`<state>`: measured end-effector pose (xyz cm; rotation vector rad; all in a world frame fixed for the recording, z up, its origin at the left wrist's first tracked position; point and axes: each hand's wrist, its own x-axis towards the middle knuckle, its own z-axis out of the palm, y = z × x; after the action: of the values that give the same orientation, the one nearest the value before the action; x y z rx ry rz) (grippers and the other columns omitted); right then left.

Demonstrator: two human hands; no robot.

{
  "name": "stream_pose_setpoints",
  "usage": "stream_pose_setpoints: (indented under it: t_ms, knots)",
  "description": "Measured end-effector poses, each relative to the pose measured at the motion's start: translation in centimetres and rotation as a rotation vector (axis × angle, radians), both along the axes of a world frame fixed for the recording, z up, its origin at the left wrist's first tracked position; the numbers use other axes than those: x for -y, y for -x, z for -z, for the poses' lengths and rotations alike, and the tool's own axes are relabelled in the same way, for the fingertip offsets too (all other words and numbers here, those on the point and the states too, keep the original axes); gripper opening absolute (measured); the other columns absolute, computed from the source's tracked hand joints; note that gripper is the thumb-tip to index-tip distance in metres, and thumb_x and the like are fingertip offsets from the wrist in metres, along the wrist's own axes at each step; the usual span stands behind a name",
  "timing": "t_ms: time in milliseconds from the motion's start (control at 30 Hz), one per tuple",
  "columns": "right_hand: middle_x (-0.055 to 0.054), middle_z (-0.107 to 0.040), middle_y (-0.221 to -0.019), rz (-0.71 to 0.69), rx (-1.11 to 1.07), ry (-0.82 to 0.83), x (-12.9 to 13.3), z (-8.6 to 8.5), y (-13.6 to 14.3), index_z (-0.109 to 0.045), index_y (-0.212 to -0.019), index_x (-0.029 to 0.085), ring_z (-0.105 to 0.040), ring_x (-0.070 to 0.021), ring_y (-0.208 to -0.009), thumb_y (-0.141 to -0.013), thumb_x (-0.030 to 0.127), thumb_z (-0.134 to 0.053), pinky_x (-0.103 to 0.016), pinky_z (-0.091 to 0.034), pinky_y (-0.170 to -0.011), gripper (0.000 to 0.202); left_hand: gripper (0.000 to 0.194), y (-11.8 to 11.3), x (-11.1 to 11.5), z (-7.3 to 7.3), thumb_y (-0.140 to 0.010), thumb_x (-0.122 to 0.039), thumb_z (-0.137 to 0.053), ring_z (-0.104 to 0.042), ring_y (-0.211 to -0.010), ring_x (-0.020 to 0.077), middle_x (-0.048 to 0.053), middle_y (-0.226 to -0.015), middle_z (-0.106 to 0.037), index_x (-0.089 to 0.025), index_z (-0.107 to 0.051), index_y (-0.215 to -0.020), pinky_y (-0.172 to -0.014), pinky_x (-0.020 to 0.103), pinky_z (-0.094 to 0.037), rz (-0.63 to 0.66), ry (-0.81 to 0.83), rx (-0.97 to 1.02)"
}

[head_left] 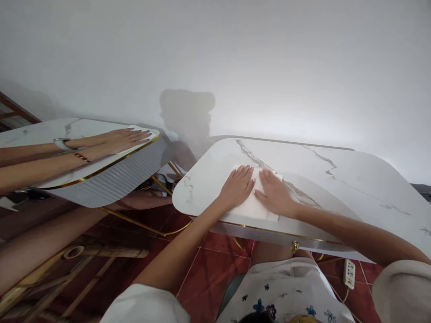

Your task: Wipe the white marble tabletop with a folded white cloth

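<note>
My left hand [237, 187] lies flat on a white sheet [256, 208], either paper or thin cloth, with its fingers pointing forward. Beside it, my right hand [275, 194] is pressed flat on the sheet's right half, thumb toward the left hand. Both hands are open, and neither grips the sheet. Under them is a white marble-patterned tabletop [208, 179] with rounded corners and a gold-trimmed front edge. A small gold knob [295, 246] sits on the front of this table, close to my lap.
To the left, another person's hands [126, 138] rest on a white sheet on a similar table [43, 130]. A bamboo seat or rack [84, 252] stands low at left. A white power strip [349, 273] is at lower right, above red floor tiles [215, 260].
</note>
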<state>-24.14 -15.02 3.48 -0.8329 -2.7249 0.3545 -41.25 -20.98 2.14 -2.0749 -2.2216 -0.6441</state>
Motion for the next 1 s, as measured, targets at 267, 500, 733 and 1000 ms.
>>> stream_pose_setpoints:
  t_ms: [267,500,733,1000]
  knots:
    - [-0.029,-0.023,-0.153,-0.061,0.066,0.118,7.1,-0.1,6.2,-0.028,-0.144,-0.008,-0.017,-0.0363,-0.144,-0.093,0.024,-0.039,-0.053,-0.019,-0.115,0.061,0.052,4.6,7.1,1.4,-0.094,-0.036,-0.028,-0.039,-0.137,0.0284,0.014,-0.144,-0.048,-0.015,-0.049,-0.137,-0.11,0.052,-0.033,-0.142,0.028,-0.117]
    - [-0.032,-0.025,-0.151,-0.048,0.006,0.291,10.0,-1.5,14.7,-0.026,-0.142,-0.013,-0.018,-0.0326,-0.145,-0.099,0.027,-0.027,-0.049,-0.016,-0.116,0.058,0.048,12.3,10.3,1.6,-0.093,-0.038,-0.028,-0.039,-0.137,0.0253,0.005,-0.139,-0.055,-0.026,-0.055,-0.131,-0.113,0.051,-0.029,-0.166,0.028,-0.019]
    - [-0.026,-0.022,-0.155,0.031,-0.193,0.202,8.0,1.5,19.1,-0.023,-0.145,-0.008,-0.014,-0.0306,-0.146,-0.098,0.029,-0.03,-0.047,-0.014,-0.117,0.06,0.056,18.0,6.6,3.1,-0.095,-0.045,-0.02,-0.038,-0.138,0.0213,0.006,-0.142,-0.052,-0.021,-0.047,-0.137,-0.118,0.046,-0.023,-0.06,-0.043,-0.014]
    - [-0.027,-0.024,-0.154,0.098,-0.211,0.155,2.5,2.3,23.0,-0.024,-0.145,-0.01,-0.017,-0.0324,-0.145,-0.096,0.026,-0.033,-0.046,-0.013,-0.117,0.062,0.058,23.3,0.0,4.8,-0.096,-0.042,-0.016,-0.039,-0.138,0.0221,0.011,-0.147,-0.045,-0.015,-0.039,-0.143,-0.117,0.047,-0.028,0.023,-0.065,-0.188]
